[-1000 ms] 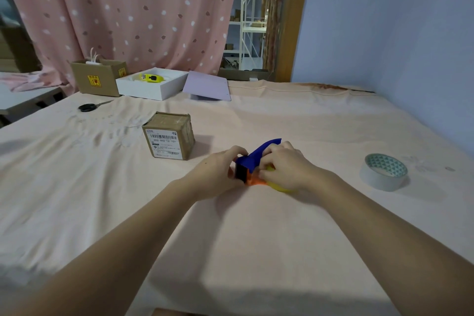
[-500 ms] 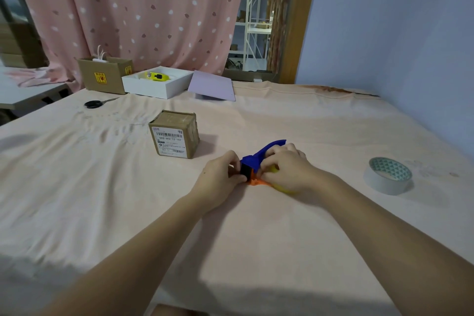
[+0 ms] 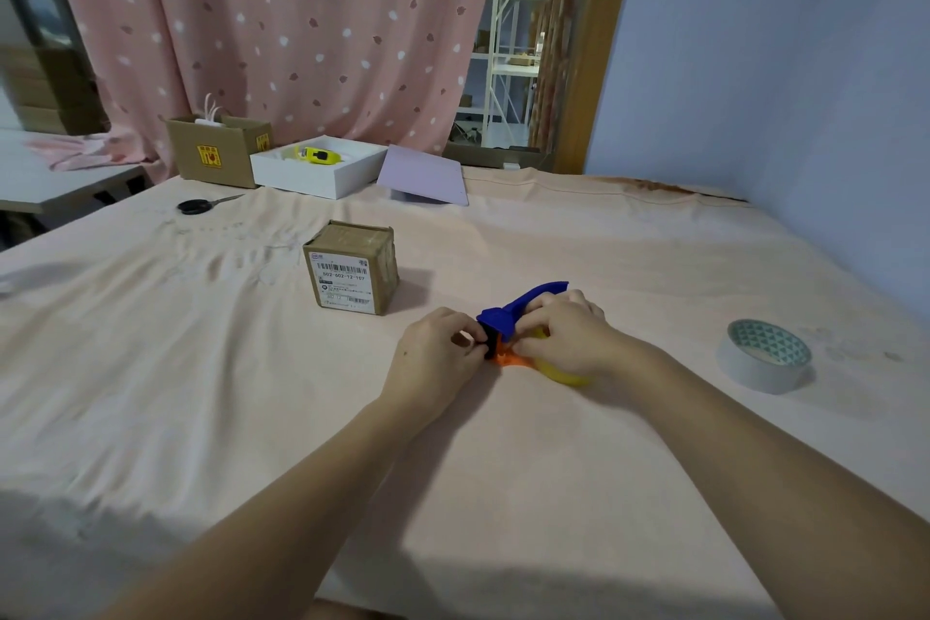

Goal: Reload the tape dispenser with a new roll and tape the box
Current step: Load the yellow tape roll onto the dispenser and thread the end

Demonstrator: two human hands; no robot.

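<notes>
A blue tape dispenser [image 3: 521,306] with an orange part lies on the cloth-covered table [image 3: 251,393] at the middle. My right hand [image 3: 568,337] covers its body and a yellowish tape roll [image 3: 566,374] in it. My left hand [image 3: 438,355] pinches the dispenser's black front end. A small brown cardboard box [image 3: 352,267] with a white barcode label stands just left and behind. A second, whitish tape roll [image 3: 765,355] lies flat to the right, apart from my hands.
Black scissors [image 3: 201,205] lie at the far left. At the table's back stand an open brown carton [image 3: 216,151], a white tray [image 3: 317,174] with a yellow object, and a lilac lid [image 3: 425,176]. A blue wall [image 3: 805,91] bounds the right side.
Both hands stay on the dispenser with only small finger shifts. The view has shifted slightly, so everything appears a little further right.
</notes>
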